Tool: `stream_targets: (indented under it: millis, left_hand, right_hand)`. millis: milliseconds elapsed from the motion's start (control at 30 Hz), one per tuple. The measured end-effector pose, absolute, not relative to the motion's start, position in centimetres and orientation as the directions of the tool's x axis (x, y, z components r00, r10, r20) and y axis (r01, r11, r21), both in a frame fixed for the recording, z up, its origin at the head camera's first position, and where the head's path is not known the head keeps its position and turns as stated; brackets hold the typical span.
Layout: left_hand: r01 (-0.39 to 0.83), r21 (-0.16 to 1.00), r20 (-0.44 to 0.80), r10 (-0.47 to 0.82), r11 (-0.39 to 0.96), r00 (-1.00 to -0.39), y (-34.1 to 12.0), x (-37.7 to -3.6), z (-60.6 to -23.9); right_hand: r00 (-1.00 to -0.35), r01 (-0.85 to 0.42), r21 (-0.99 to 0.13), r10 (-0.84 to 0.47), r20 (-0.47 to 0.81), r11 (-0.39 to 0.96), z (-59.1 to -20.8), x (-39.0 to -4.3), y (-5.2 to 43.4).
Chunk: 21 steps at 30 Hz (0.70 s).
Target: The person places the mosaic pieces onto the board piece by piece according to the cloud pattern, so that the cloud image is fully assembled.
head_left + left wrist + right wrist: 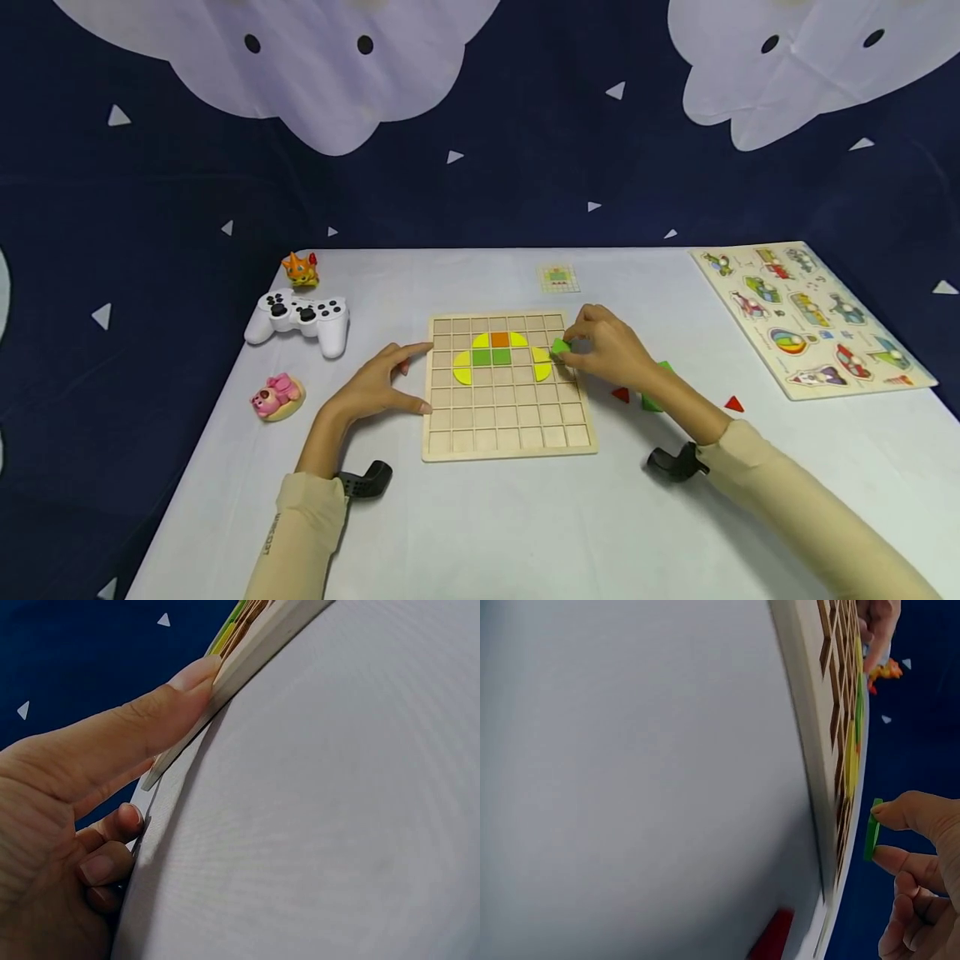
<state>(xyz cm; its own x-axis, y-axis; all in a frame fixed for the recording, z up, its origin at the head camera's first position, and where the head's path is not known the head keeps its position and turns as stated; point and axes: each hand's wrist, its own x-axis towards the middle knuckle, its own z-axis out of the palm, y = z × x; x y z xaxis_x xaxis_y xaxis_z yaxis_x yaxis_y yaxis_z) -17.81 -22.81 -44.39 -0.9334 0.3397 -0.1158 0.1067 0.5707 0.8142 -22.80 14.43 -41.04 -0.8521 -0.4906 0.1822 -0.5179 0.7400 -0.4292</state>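
My right hand (611, 346) pinches a small green square tile (559, 347) between thumb and finger. In the right wrist view this tile (873, 829) is held edge-on, apart from the board. Below it in the head view lies a wooden grid board (487, 433), which holds yellow rounded pieces (462, 367), an orange square (499, 340) and two green squares (491, 357). My left hand (375, 383) spreads thumb and index finger against the board's left edge. Seen from the left wrist, the thumb (150, 720) touches the rim and other fingers curl loosely. A red piece (404, 367) shows partly beside the left hand.
Red triangles (734, 404) and green pieces (651, 403) lie near the right forearm, partly hidden. A patterned card (558, 278) is behind the board. At left stand a white game controller (300, 317), an orange figurine (302, 270) and a pink toy (277, 397); a picture puzzle (813, 321) lies right.
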Motion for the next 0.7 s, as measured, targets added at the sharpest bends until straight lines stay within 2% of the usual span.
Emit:
stream_targets:
  millis: [267,700]
  left_hand:
    - [0.109,0.817,-0.112,0.342,0.566,-0.933,-22.7,-17.9,-44.3]
    - [0.116,0.812,-0.109,0.343,0.572,-0.933,-22.8,-17.9,-44.4]
  right_hand:
    - [-0.806,-0.585,-0.43,-0.553,0.212,0.688,-41.1,-23.1,12.2]
    - [-0.754,-0.65,-0.354,-0.628,0.192,0.672,-41.4,-23.6,10.2]
